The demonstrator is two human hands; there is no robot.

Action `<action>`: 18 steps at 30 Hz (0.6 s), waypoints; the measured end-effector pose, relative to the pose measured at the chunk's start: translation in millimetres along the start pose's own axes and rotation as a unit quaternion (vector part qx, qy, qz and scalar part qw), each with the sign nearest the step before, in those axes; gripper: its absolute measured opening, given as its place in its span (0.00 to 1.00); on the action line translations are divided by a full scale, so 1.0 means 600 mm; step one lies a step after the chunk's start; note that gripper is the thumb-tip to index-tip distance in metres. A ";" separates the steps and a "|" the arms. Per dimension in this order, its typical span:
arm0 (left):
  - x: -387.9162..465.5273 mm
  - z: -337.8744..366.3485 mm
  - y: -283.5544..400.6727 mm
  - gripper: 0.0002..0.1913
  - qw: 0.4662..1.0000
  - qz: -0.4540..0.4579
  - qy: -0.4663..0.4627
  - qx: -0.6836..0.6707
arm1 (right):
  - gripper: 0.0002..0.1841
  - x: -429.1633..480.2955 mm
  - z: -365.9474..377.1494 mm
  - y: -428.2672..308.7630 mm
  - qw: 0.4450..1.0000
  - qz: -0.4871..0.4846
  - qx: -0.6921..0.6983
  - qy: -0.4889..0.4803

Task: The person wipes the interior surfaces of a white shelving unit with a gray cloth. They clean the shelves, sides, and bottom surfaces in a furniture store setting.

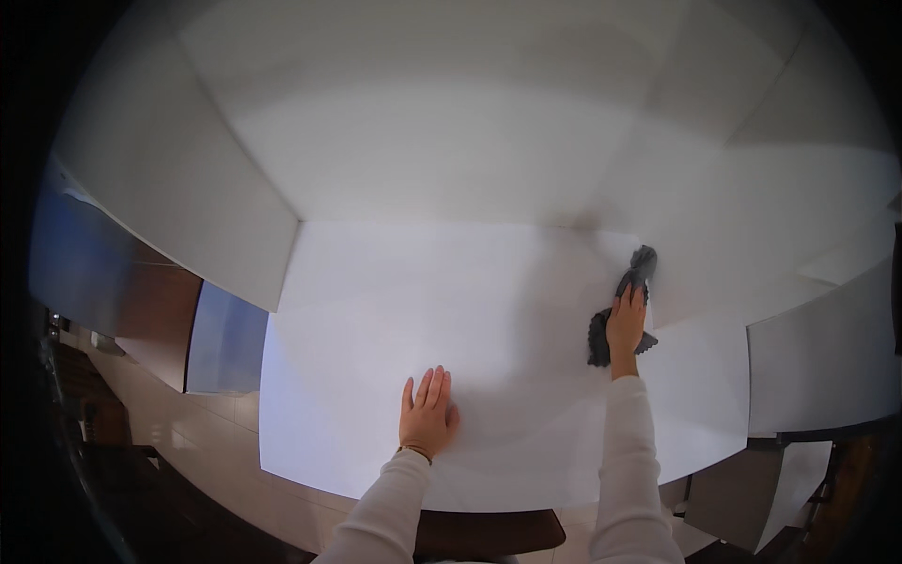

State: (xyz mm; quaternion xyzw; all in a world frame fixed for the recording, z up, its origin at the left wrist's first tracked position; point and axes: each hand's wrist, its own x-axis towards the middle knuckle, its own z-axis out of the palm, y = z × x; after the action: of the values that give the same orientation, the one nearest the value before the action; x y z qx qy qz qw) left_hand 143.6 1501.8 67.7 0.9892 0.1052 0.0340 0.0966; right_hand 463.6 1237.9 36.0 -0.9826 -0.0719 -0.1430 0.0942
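Observation:
A dark grey cloth point(599, 340) with a scalloped edge lies bunched on the white tabletop point(394, 296), close to where it meets the right-hand panel. My right hand point(626, 321) presses down on the cloth, fingers pointing away from me; part of the cloth is hidden beneath the palm. To the left and nearer the front edge, my left hand point(428, 416) rests on the tabletop with its fingers apart and nothing in it. A thin band circles the left wrist.
White panels rise at the back point(437, 155), the left point(211, 190) and the right point(733, 225) of the tabletop. A dark brown seat point(486, 532) shows below the front edge. Tiled floor point(204, 451) and a brown-and-blue surface point(162, 303) lie to the left.

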 end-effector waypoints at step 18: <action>-0.001 -0.001 0.005 0.32 1.000 0.009 0.010 0.009 | 0.22 -0.254 -0.193 -0.074 0.813 0.098 0.492 -0.295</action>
State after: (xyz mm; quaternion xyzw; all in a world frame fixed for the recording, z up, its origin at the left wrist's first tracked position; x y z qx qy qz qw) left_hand 143.8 1498.6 68.6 0.9906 0.0975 0.0433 0.0861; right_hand 280.5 1239.6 107.4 -0.8017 -0.0606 0.2187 0.5529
